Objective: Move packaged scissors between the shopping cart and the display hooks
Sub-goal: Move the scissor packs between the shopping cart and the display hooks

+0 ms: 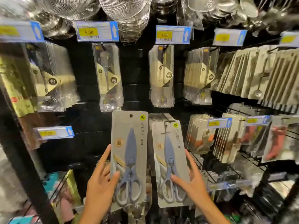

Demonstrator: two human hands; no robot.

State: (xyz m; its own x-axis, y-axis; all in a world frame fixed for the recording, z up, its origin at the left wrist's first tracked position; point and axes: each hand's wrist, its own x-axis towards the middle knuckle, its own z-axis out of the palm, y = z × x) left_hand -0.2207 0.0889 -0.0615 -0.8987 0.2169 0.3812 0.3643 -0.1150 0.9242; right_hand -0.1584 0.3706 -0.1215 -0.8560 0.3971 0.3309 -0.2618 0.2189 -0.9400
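Store shelving held packaged utensils on hooks. Left hand gripped a loose scissors pack, upright, thumb across its front. Right hand gripped the front hanging pack on its hook, just beside.

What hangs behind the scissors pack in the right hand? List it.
Behind the front scissors pack that the right hand holds, a stack of matching grey cards shows only by its top edges. Their scissors and their count are covered.

Loose pack left of hung pack
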